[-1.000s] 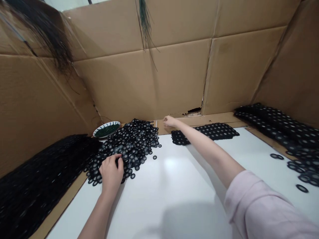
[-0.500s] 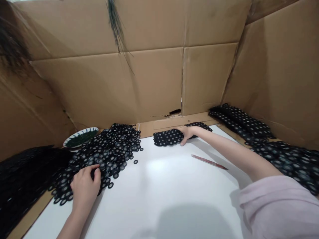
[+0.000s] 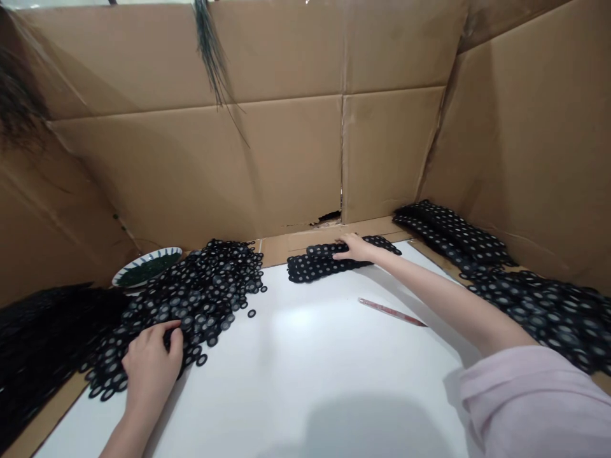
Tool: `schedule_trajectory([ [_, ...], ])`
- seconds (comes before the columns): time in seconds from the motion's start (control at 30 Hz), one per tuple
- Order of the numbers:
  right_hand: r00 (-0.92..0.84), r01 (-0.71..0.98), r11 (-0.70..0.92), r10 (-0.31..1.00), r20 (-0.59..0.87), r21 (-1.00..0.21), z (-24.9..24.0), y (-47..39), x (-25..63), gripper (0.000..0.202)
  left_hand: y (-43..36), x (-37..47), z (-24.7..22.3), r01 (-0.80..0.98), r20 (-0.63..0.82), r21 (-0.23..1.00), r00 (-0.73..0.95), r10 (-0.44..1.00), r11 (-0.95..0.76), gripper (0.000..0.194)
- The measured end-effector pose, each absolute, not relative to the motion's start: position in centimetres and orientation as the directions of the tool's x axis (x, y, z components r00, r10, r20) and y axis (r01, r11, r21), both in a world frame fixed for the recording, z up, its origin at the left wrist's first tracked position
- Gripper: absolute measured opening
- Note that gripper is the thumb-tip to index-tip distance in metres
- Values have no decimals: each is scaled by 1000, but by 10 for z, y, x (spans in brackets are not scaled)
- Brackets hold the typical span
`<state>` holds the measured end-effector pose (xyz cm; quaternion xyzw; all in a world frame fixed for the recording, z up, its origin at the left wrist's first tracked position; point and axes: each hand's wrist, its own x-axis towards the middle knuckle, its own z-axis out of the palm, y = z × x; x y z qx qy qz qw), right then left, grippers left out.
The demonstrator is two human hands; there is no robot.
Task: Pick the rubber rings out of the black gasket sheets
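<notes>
My left hand (image 3: 155, 356) rests on the near side of a heap of small black rings (image 3: 214, 286) with pale centres. Its fingers are curled down into the heap, and whatever is between them is hidden. At the back of the white board (image 3: 296, 369), my right hand (image 3: 352, 247) is on a row of joined black rings (image 3: 322, 250), thumb at the front and fingers behind. That piece lies on another flat strip of rings (image 3: 305, 270). A reddish pointed stick (image 3: 391, 312) lies in front of my right forearm.
A striped-rim dish (image 3: 174, 252) with dark green contents stands behind the heap. Dark bundles (image 3: 52, 337) lie at the left. Stacked ring strips (image 3: 458, 232) and more rings (image 3: 548, 305) lie at the right. Cardboard walls (image 3: 286, 146) surround the board; dark green strands (image 3: 210, 54) hang down.
The view has shifted slightly. My right hand has moved a little left over the strips, and a separate upper piece now shows beneath its fingers. My left hand stays at the heap.
</notes>
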<state>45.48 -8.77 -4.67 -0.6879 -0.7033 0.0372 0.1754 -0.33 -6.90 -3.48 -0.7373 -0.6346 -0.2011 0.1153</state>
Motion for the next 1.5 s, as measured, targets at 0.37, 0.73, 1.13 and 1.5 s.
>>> schedule_trajectory([
  [0.37, -184, 922, 310, 878, 441, -233, -8, -126, 411, 27, -59, -9, -43, 987, 499, 27, 124, 858, -158, 30],
  [0.73, -527, 817, 576, 772, 354, -39, -22, -205, 249, 34, -83, 9, -33, 936, 753, 37, 204, 626, -349, 29],
  [1.13, 7, 984, 17, 991, 133, -177, -37, -266, 343, 29, -126, 38, -25, 706, 97, 320, 639, 763, -632, 25],
  [1.5, 187, 907, -134, 977, 98, -398, -56, -292, 367, 19, -145, 34, -22, 613, -198, 426, 780, 593, -665, 25],
])
